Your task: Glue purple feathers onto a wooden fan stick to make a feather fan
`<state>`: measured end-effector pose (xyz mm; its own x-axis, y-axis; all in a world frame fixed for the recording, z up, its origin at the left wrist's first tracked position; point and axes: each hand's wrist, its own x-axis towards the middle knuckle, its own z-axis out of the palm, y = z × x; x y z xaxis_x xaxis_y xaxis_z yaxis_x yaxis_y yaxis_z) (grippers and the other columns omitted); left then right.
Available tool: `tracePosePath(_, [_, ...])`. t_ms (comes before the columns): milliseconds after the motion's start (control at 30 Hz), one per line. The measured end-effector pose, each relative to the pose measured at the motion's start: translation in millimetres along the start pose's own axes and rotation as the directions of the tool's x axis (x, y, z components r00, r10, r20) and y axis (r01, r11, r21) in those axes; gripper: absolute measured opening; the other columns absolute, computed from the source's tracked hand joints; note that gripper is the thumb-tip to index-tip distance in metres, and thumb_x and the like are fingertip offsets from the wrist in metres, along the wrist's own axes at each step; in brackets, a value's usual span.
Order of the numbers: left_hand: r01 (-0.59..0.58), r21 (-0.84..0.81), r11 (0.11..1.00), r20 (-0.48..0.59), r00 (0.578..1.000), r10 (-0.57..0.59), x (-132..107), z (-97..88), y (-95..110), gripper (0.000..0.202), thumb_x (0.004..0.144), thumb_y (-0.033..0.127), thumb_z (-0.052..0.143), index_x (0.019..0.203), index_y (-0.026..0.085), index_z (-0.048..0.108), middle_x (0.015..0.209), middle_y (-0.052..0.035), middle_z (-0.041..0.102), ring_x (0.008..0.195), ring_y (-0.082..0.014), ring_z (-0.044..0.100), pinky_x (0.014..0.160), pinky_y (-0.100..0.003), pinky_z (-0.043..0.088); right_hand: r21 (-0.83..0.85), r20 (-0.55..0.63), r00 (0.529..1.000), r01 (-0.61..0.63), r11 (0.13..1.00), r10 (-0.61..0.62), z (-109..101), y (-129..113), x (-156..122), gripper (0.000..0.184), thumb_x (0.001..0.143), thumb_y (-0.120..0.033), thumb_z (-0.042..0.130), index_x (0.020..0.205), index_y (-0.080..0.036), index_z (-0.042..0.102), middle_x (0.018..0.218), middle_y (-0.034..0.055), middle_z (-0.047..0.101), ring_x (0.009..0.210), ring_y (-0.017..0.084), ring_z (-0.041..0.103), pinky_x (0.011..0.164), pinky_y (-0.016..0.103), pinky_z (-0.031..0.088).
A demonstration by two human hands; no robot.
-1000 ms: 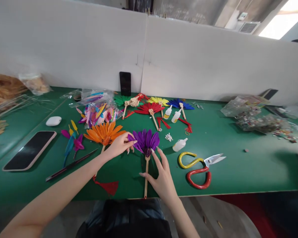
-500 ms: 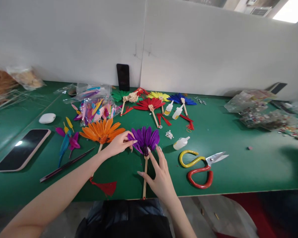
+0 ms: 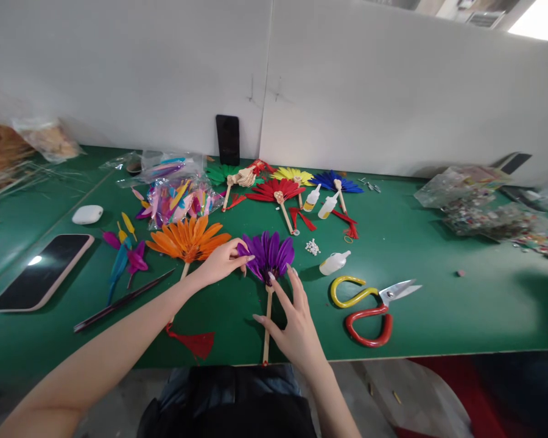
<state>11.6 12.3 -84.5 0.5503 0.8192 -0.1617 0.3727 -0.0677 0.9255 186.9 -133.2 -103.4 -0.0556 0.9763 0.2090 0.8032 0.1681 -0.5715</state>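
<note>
A purple feather fan (image 3: 268,253) on a thin wooden stick lies on the green table (image 3: 438,304) in front of me. My left hand (image 3: 221,262) pinches the fan's left feathers with curled fingers. My right hand (image 3: 292,322) lies beside the stick with its fingers spread, the fingertips touching the base of the purple feathers. An orange feather fan (image 3: 187,238) rests just left of the purple one, partly under my left wrist.
Yellow-and-red scissors (image 3: 368,304) and a small glue bottle (image 3: 333,263) lie to the right. Behind are red, yellow, blue and green fans, more glue bottles (image 3: 318,203) and a bag of feathers (image 3: 176,198). A phone (image 3: 41,271), loose feathers and a dark stick (image 3: 123,301) lie left.
My right fingertips have crept up the stick to the base of the purple feathers. The view has dropped slightly. My left hand stays on the fan.
</note>
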Motion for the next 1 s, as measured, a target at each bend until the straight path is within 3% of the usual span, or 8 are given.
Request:
tracePosePath(300, [0.061, 0.025, 0.998, -0.072, 0.996, -0.059, 1.4, 6.7, -1.2, 0.026, 0.078, 0.042, 0.056, 0.085, 0.020, 0.045, 0.061, 0.0017, 0.066, 0.034, -0.0075, 0.043, 0.037, -0.019, 0.027, -0.080, 0.009, 0.996, 0.085, 0.993, -0.084, 2.4, 2.5, -1.0, 0.053, 0.086, -0.037, 0.052, 0.137, -0.027, 0.038, 0.152, 0.0075, 0.011, 0.138, 0.032, 0.012, 0.106, 0.055, 0.027])
tracePosePath(600, [0.045, 0.082, 0.996, -0.201, 0.979, -0.028, 3.0, 7.4, -6.8, 0.045, 0.078, 0.043, 0.056, 0.113, 0.022, 0.039, 0.059, 0.0051, 0.062, 0.036, -0.0087, 0.048, 0.040, -0.018, 0.034, -0.129, 0.018, 0.996, 0.087, 0.988, -0.085, 0.3, -0.8, 0.5, 0.053, 0.087, -0.038, 0.051, 0.136, -0.026, 0.039, 0.152, 0.0077, 0.012, 0.138, 0.032, 0.014, 0.105, 0.055, 0.028])
tracePosePath(1000, [0.059, 0.063, 0.996, -0.176, 0.983, -0.047, 0.2, 7.2, -3.7, 0.048, 0.080, 0.043, 0.052, 0.121, 0.022, 0.036, 0.063, 0.0049, 0.061, 0.031, -0.0070, 0.044, 0.037, -0.018, 0.036, -0.125, 0.026, 0.996, 0.082, 0.989, -0.080, 0.5, -1.2, 0.5, 0.050, 0.088, -0.039, 0.048, 0.135, -0.026, 0.040, 0.151, 0.0091, 0.016, 0.138, 0.031, 0.014, 0.106, 0.055, 0.027])
